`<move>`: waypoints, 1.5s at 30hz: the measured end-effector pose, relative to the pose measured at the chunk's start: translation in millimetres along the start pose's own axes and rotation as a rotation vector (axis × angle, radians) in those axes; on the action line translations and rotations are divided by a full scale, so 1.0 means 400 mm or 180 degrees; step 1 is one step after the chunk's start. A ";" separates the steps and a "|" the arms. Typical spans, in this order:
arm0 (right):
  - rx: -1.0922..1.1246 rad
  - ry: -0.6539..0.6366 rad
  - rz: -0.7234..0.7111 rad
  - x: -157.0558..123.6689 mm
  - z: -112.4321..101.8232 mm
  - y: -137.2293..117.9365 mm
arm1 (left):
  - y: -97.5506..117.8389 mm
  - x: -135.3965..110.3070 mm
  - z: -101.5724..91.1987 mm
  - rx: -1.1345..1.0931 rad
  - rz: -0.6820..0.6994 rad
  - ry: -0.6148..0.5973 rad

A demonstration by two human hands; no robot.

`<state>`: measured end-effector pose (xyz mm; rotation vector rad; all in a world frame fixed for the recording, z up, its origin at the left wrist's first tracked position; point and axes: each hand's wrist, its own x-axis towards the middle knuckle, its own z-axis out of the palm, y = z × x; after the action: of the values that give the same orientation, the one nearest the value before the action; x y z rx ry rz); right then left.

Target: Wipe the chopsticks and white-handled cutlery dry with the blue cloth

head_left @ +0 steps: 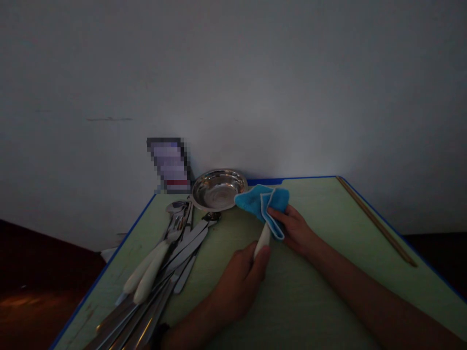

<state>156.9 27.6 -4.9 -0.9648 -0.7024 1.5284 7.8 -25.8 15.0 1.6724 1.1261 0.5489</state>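
My left hand (242, 277) is closed around the white handle (263, 238) of a utensil whose far end is hidden under a cloth. A blue cloth (251, 199) with a pale edge is wrapped over that end, and my right hand (294, 226) grips it with thumb and fingers. Both hands are above the middle of the table, close together. Behind the cloth and to its left stands a shiny metal bowl (219, 192). What kind of utensil I hold cannot be made out.
A pile of metal cutlery (171, 262), some with white handles, lies on the left of the green table (310, 194). A pixelated upright device (170, 165) leans at the back left by the wall. Thin wooden chopsticks (375, 221) lie along the right edge.
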 end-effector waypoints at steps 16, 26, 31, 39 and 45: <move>-0.0176 -0.0289 -0.0305 0.026 -0.008 0.009 | 0.002 0.007 0.024 -0.1290 -0.0238 0.0115; -0.0215 0.0267 -0.0258 0.019 -0.005 0.012 | -0.002 -0.005 0.018 -0.0204 0.0056 -0.0068; -0.0286 0.0548 -0.0219 0.007 0.003 0.011 | 0.011 -0.014 0.013 0.0000 0.0140 -0.0352; 0.0397 0.0069 -0.0164 0.020 0.003 0.010 | 0.003 -0.005 0.015 -0.0697 -0.0070 0.0064; 0.0710 -0.0318 -0.0076 0.024 0.002 0.005 | 0.007 0.010 0.015 -0.1027 -0.0093 0.0248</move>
<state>155.1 36.5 -8.1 -0.7149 -0.5964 1.6041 15.5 -25.6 14.5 1.3641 1.0531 0.7408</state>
